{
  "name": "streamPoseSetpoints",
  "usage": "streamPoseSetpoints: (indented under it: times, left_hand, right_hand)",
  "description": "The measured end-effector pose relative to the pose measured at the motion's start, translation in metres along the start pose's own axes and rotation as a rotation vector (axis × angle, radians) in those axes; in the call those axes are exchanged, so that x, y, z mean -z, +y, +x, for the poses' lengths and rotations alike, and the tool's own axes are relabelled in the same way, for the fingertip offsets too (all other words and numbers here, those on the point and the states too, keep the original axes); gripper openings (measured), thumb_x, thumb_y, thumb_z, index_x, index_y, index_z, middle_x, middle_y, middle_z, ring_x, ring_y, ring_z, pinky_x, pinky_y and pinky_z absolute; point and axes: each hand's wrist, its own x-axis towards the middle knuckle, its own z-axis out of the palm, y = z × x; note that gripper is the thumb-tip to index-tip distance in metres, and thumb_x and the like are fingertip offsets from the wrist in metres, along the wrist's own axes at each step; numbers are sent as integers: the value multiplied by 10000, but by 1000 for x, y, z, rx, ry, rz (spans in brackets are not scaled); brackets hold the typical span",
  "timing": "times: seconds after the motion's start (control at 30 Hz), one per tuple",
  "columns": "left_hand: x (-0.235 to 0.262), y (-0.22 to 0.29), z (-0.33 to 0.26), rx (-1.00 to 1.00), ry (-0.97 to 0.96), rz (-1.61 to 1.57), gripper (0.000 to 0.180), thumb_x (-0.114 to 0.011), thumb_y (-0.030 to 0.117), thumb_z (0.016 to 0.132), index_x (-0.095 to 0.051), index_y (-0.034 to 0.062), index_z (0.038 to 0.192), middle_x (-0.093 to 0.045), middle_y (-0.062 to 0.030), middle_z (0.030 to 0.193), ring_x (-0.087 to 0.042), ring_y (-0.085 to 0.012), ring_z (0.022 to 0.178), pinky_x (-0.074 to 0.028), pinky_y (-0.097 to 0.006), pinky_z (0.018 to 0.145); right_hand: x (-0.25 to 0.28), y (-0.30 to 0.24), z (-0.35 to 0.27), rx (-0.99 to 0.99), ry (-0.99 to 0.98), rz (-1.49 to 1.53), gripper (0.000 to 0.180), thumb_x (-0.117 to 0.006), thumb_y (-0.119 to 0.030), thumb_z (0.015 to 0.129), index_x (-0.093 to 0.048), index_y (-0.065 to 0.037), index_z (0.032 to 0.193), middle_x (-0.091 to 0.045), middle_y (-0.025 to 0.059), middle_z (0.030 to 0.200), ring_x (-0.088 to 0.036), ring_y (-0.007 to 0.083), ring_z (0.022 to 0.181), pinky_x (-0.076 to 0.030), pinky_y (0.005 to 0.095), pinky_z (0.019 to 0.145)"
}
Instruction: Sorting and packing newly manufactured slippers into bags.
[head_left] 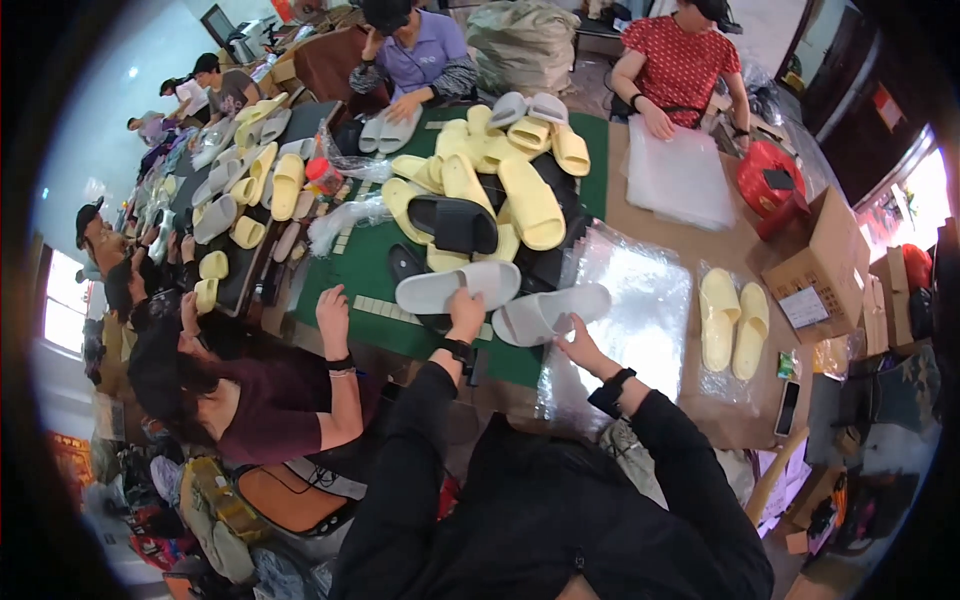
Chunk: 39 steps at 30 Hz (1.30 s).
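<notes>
Two light grey slippers lie side by side in front of me, by the near edge of the pile. My left hand [466, 313] is closed on the near edge of the left grey slipper [425, 290]. With its fingers at the near edge of the right grey slipper [530, 318], my right hand [582, 350] pinches it. Behind them rises a pile of pale yellow slippers [532, 205], with a black slipper [465, 226] on its near side. A stack of clear plastic bags [640, 325] lies right beside my right hand, partly under the right grey slipper.
A bagged yellow pair [735, 325] lies to the right, near a phone [788, 408] and a cardboard box [822, 265]. Co-workers sit around the table; one in maroon [275, 410] is close on my left. Across the table, a person in red [685, 65] handles plastic sheets [680, 175].
</notes>
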Motion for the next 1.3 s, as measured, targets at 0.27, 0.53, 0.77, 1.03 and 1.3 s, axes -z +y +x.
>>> streamPoseSetpoints:
  times: [0.27, 0.53, 0.77, 1.03, 1.3]
  left_hand:
    - [37, 33, -15, -154, -32, 22, 199, -525, 158, 804, -470, -14, 887, -559, -230, 842, -533, -415, 807, -409, -488, 693]
    - [86, 147, -53, -1034, -347, 171, 189, -534, 72, 686, -508, 25, 868, -579, -151, 735, -566, -344, 729, -447, -437, 632]
    - [-35, 154, -89, -1614, -600, 474, 72, -559, 104, 632, -614, 122, 674, -620, -73, 684, -596, -256, 617, -439, -381, 602]
    - [-104, 205, -125, -1615, -411, 244, 115, -531, 136, 671, -614, 82, 612, -592, -106, 763, -550, -266, 719, -436, -383, 759]
    - [-105, 110, -156, -1235, -935, 591, 117, -542, 129, 689, -621, 43, 682, -586, -119, 824, -577, -277, 818, -447, -388, 715]
  right_hand:
    - [-30, 7, 28, -231, -53, 305, 294, -559, -186, 815, -518, 44, 993, -568, 74, 795, -526, 121, 693, -430, 249, 610]
    - [50, -17, -59, 186, 425, -227, 331, -708, -234, 690, -549, -6, 871, -522, 61, 744, -458, 150, 649, -386, 274, 585]
    - [95, 8, -142, 4, 646, -480, 329, -721, -278, 628, -531, -25, 718, -517, 119, 614, -498, 288, 623, -373, 377, 557]
    - [92, 25, -166, -284, 727, -526, 291, -522, -265, 839, -508, 0, 720, -546, 198, 641, -538, 363, 608, -394, 417, 541]
    - [80, 100, -139, -315, 272, -564, 332, -558, -334, 784, -551, -4, 746, -573, 209, 700, -549, 396, 677, -420, 454, 602]
